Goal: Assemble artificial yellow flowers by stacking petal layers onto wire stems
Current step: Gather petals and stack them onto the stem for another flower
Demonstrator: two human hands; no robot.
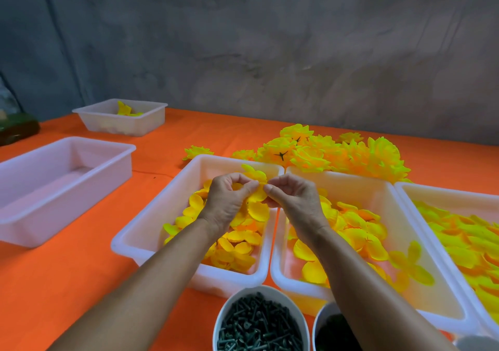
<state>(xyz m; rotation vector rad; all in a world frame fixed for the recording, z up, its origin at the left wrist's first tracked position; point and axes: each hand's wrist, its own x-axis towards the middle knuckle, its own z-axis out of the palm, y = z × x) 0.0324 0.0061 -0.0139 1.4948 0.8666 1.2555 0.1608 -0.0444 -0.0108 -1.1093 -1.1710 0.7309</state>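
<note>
My left hand and my right hand meet above the left petal tray. Both pinch a small yellow petal layer between thumb and fingers. Whether a stem runs through it is hidden by my fingers. Loose yellow petal layers fill that tray. A second tray to the right holds larger petal layers. A white bowl of dark green stem pins stands at the near edge. Finished yellow flowers lie piled behind the trays.
A third tray of petals sits at the far right. An empty white tray stands at the left, and a small tray with a few yellow pieces sits farther back. A second bowl holds dark green parts. An orange cloth covers the table.
</note>
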